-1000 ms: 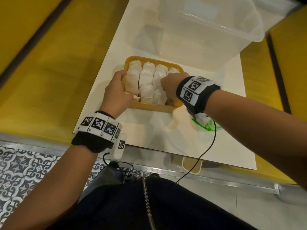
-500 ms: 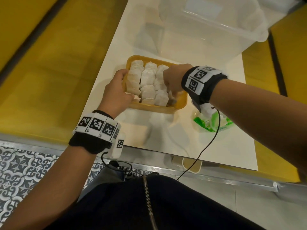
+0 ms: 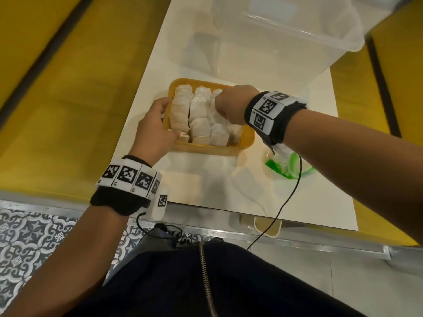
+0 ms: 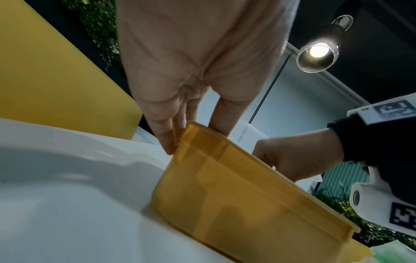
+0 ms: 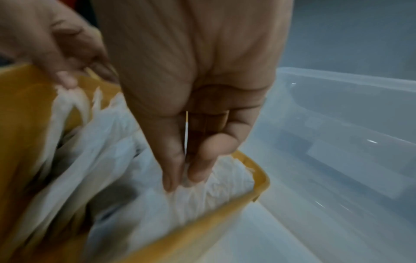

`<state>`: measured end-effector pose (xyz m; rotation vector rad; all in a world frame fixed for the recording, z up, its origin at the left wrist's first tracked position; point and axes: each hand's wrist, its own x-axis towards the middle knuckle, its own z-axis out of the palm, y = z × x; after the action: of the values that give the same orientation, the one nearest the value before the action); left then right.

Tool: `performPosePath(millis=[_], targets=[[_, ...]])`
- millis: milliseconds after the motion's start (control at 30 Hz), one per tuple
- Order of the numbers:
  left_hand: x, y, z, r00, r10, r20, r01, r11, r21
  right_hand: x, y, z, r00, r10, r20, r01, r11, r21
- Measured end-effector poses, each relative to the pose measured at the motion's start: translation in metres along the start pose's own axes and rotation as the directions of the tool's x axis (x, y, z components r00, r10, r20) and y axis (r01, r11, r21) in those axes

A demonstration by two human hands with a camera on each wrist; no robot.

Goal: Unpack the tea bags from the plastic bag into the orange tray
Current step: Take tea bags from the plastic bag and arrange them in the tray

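The orange tray (image 3: 206, 150) sits mid-table, packed with rows of white tea bags (image 3: 199, 104). My left hand (image 3: 168, 117) grips its near-left corner, thumb inside the rim and fingers outside; the left wrist view shows those fingers (image 4: 166, 142) against the tray wall (image 4: 236, 195). My right hand (image 3: 226, 106) reaches down over the far-right part of the tray. In the right wrist view its thumb and a finger (image 5: 182, 179) pinch the top of one tea bag (image 5: 209, 194) at the tray's far-right corner (image 5: 258, 179). The crumpled clear-and-green plastic bag (image 3: 288, 168) lies right of the tray.
A large clear plastic bin (image 3: 286, 35) stands directly behind the tray, also in the right wrist view (image 5: 337, 133). The white table (image 3: 206, 186) is flanked by yellow benches (image 3: 80, 99). A black cable (image 3: 290, 197) hangs from my right wrist over the table's near edge.
My right hand has moved from the tray's near-right side to its far-right corner, uncovering the plastic bag. My left hand has kept its grip on the tray corner.
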<state>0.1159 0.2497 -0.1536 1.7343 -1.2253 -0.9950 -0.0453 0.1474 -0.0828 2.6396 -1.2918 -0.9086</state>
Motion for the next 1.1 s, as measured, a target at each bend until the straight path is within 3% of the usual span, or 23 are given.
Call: performPosePath(millis=[167,367,467,567,633,700,767,933,1100], targets=[[0.000,0.007,-0.003,0.995,-0.037,-0.090,0.026,0.992,-0.123,-0.024,0.038,-0.002,0.956,0.165,-0.244,-0.056,0.915,0.399],[-0.020,0.040,0.000,0.956,0.135,-0.260,-0.174,0.976,-0.130,-0.112,0.096,0.034,0.837,0.472,-0.278,-0.116,0.649,0.752],[-0.038,0.067,0.025,0.945,0.282,-0.168,-0.305,0.943,-0.131,-0.150,0.117,0.071,0.750,0.620,-0.231,-0.134,0.484,0.865],[-0.055,0.089,0.069,0.934,0.354,0.039,-0.343,0.923,-0.172,-0.174,0.125,0.111,0.658,0.735,-0.163,-0.141,0.333,0.932],[-0.062,0.098,0.104,0.902,0.394,0.175,-0.366,0.914,-0.172,-0.182,0.122,0.135,0.610,0.783,-0.119,-0.135,0.251,0.959],[-0.063,0.103,0.139,0.862,0.437,0.258,-0.421,0.899,-0.119,-0.182,0.112,0.152,0.623,0.778,-0.089,-0.100,0.191,0.976],[-0.060,0.104,0.174,0.853,0.424,0.305,-0.433,0.900,-0.040,-0.179,0.099,0.164,0.670,0.739,-0.078,-0.057,0.155,0.986],[-0.049,0.099,0.231,0.903,0.205,0.377,-0.343,0.874,0.345,-0.180,0.078,0.181,0.818,0.572,-0.056,-0.133,0.282,0.950],[-0.049,0.088,0.227,0.930,0.159,0.332,-0.292,0.868,0.401,-0.191,0.082,0.193,0.845,0.534,0.009,-0.230,0.348,0.909]])
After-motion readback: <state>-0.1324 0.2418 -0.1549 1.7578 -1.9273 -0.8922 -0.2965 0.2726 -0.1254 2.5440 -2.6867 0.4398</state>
